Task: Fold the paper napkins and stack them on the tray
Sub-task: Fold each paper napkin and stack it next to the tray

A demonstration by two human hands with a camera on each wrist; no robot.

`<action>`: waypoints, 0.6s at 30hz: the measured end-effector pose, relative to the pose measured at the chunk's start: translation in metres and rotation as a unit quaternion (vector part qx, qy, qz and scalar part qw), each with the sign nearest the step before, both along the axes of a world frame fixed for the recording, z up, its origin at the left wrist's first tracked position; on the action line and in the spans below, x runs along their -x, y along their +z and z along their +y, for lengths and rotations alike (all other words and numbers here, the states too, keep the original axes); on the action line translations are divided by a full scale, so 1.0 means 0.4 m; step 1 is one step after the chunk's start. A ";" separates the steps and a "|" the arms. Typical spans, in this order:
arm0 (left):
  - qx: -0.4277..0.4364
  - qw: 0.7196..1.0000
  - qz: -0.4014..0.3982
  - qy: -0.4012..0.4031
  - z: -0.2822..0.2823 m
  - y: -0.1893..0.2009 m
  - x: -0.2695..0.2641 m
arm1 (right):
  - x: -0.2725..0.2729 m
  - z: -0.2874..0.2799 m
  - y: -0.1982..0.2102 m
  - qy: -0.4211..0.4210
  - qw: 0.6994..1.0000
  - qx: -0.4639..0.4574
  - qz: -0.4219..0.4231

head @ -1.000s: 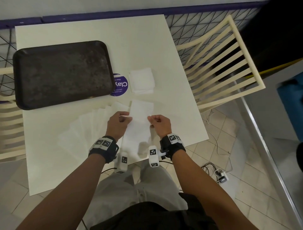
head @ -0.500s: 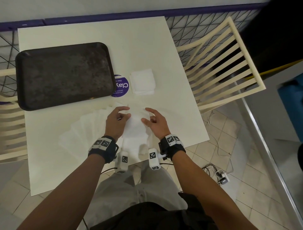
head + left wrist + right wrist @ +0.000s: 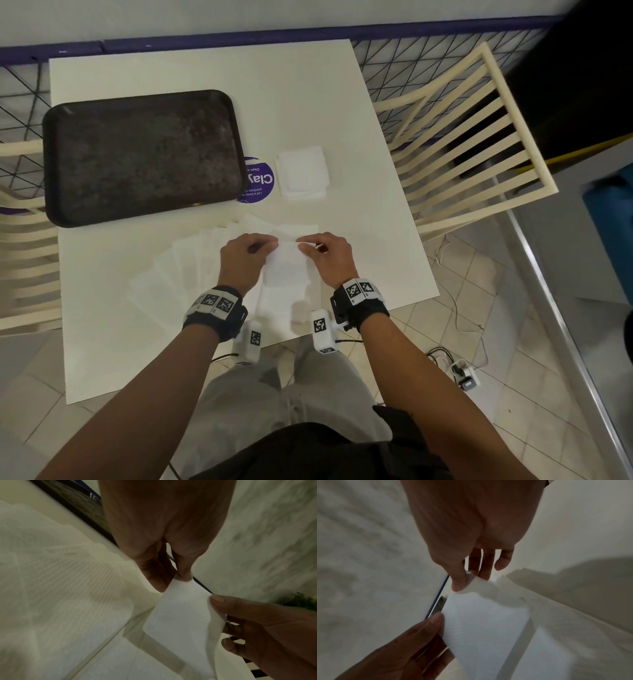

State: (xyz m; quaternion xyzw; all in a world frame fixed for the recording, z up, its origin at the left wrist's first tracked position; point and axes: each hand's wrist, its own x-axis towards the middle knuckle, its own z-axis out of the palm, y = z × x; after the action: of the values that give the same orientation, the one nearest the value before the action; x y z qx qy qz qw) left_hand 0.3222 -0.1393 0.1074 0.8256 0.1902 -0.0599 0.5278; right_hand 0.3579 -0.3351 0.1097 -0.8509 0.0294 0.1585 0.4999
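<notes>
**Both hands pinch one napkin above the fan**

Near edge of the white table [image 3: 102,342]: left hand [image 3: 243,260] and right hand [image 3: 325,257] side by side, each pinching a far corner of one napkin [image 3: 286,270] between thumb and fingertips. The left wrist view shows the thumb and forefinger closed on the corner; the right wrist view shows the same on the other side. The napkin hangs from the pinch, lifted off the table at its far edge, with its lower part blending into the sheets beneath.

Under and left of the hands: unfolded napkins [image 3: 178,274] fanned out flat, overlapping one another.

Further out, right of centre: a small stack of folded napkins [image 3: 301,171] on the table, not on the tray. Just left of the stack, a purple round sticker [image 3: 262,185], partly under the tray's corner.

Far left: dark tray [image 3: 140,157], nothing on it.
</notes>
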 end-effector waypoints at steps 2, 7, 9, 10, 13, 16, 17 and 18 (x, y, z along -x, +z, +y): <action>-0.003 1.000 -0.012 0.002 0.003 -0.005 0.000 | -0.005 0.002 0.002 0.001 1.000 0.012 -0.008; -0.036 0.999 -0.036 -0.015 -0.003 0.007 -0.009 | -0.013 0.008 0.003 0.001 0.997 0.054 -0.055; -0.022 0.999 -0.037 -0.026 -0.004 0.014 -0.013 | -0.019 0.013 0.021 0.026 0.994 0.091 -0.058; -0.025 0.998 -0.038 -0.038 -0.004 0.017 -0.016 | -0.024 0.019 0.031 0.049 0.991 0.108 -0.056; -0.056 0.994 -0.058 -0.080 -0.011 0.024 -0.023 | -0.038 0.040 0.055 0.110 0.980 0.151 -0.070; -0.061 0.993 -0.067 -0.081 -0.016 0.034 -0.027 | -0.048 0.053 0.063 0.112 0.980 0.153 -0.060; -0.059 0.993 -0.068 -0.077 -0.016 0.036 -0.028 | -0.050 0.054 0.067 0.103 0.983 0.143 -0.054; -0.058 0.993 -0.069 -0.072 -0.015 0.039 -0.030 | -0.053 0.054 0.075 0.094 0.986 0.132 -0.048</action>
State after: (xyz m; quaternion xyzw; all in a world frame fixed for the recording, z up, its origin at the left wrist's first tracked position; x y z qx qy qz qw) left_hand 0.3342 -0.1454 0.1232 0.8683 0.0966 -0.0293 0.4857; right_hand 0.3793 -0.3136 0.1395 -0.9152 -0.0539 0.1583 0.3667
